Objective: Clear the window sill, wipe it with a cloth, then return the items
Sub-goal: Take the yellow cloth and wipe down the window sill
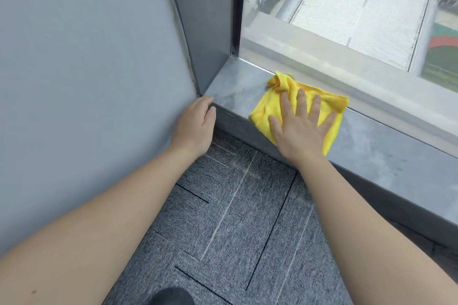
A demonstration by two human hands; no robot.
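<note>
The right hand point(301, 129) presses flat, fingers splayed, on the yellow cloth point(292, 106) atop the sill point(376, 146), while the left hand point(198, 126), fingers loosely curled and holding nothing, rests at the sill's corner.

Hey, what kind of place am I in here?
Probably an upper-floor office: grey carpet tiles, a grey stone window sill, and a large window overlooking rooftops far below.

A plain grey-blue wall point(86, 57) meets a dark window frame point(203, 20). Grey carpet tiles point(235, 218) cover the floor. Daylight shows rooftops through the glass point(347, 2).
</note>
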